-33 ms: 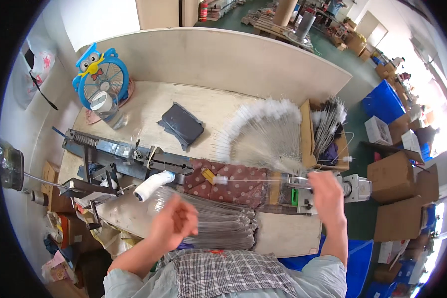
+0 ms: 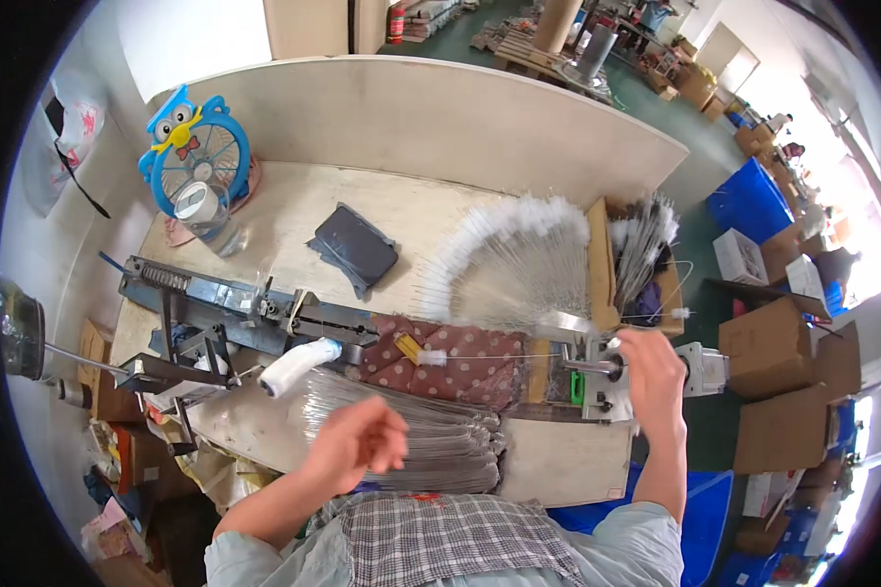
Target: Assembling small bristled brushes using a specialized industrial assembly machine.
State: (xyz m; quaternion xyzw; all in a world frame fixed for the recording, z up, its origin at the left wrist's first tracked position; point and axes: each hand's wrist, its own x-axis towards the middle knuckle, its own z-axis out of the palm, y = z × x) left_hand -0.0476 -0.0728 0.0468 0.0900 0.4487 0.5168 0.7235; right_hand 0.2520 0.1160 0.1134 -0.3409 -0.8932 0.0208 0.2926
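Note:
My left hand (image 2: 360,442) hovers with loosely bent fingers over a bundle of thin grey wires (image 2: 450,450); I see nothing in it. At the right, my right hand (image 2: 653,370) is closed at a metal clamping machine (image 2: 607,396); the fingertips hide what they grip. A flat metal lever (image 2: 564,326) stands up on that machine beside the fingers. A thin wire brush with a white tuft (image 2: 432,358) stretches toward the machine over a dotted brown cloth (image 2: 480,377). Its tuft lies next to a yellow piece (image 2: 406,345).
A fan of white-tufted wire brushes (image 2: 519,259) lies behind the machine, beside a cardboard box (image 2: 602,259) of wires. Left of the cloth is a long metal fixture (image 2: 215,298) with a white-wrapped handle (image 2: 299,366). Farther back are a phone (image 2: 357,245), a jar (image 2: 206,210) and a blue fan (image 2: 206,161).
My left hand has shifted right over the wires. The fingers of my right hand have moved up slightly, and the flat lever now stands higher on the machine.

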